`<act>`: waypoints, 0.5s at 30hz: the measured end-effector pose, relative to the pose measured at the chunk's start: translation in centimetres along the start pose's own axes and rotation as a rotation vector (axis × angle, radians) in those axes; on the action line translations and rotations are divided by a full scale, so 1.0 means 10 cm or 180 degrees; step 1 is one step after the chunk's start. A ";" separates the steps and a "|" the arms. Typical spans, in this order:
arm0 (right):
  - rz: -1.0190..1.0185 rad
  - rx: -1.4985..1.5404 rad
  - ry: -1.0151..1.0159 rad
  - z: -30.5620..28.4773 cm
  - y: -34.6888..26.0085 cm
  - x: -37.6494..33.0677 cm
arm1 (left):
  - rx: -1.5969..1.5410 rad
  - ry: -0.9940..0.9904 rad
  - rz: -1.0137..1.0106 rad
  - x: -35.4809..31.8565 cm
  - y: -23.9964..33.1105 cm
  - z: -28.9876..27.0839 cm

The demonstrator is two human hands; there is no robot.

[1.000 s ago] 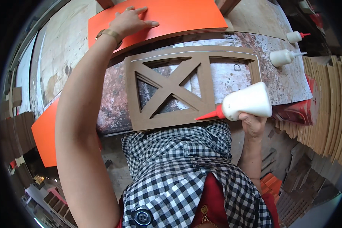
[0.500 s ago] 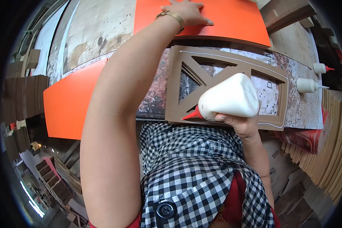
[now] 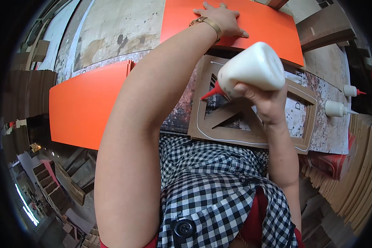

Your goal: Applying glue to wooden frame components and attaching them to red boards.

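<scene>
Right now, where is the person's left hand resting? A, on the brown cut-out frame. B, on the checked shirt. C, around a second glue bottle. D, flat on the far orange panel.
D: the left hand lies palm down, fingers spread, on the far orange panel, while the right hand tips the white glue bottle over the brown cut-out frame.

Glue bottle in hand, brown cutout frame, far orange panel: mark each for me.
Glue bottle (image 3: 252, 66), head view, on its white body.
Brown cutout frame (image 3: 231, 135), head view, on its near rail.
Far orange panel (image 3: 268, 29), head view, on its bare surface right of the left hand (image 3: 219, 18).
</scene>
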State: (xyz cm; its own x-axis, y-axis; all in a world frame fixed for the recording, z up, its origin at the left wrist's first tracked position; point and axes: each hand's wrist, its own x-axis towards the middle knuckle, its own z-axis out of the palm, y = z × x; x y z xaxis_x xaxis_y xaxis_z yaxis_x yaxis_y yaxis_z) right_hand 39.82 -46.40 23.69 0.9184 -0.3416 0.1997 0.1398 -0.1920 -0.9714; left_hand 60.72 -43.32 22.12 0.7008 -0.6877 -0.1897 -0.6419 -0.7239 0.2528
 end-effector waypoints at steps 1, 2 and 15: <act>-0.0036 -0.0006 0.0014 -0.01 0.02 0.06 | 0.0014 -0.0024 -0.0015 0.01 0.00 0.00; -0.0072 -0.0011 0.0029 -0.02 0.04 0.13 | 0.0028 -0.0049 -0.0030 0.02 -0.01 0.01; -0.0378 0.0132 0.0484 -0.14 0.08 0.45 | 0.0196 0.0447 -0.0189 0.14 -0.05 0.22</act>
State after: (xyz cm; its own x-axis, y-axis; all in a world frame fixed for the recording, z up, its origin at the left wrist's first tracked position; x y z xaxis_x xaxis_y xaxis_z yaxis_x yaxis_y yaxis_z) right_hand 43.57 -49.36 23.95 0.8285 -0.4544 0.3273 0.2619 -0.2022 -0.9437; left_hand 61.32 -44.08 19.69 0.7719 -0.6321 -0.0672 -0.6129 -0.7681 0.1855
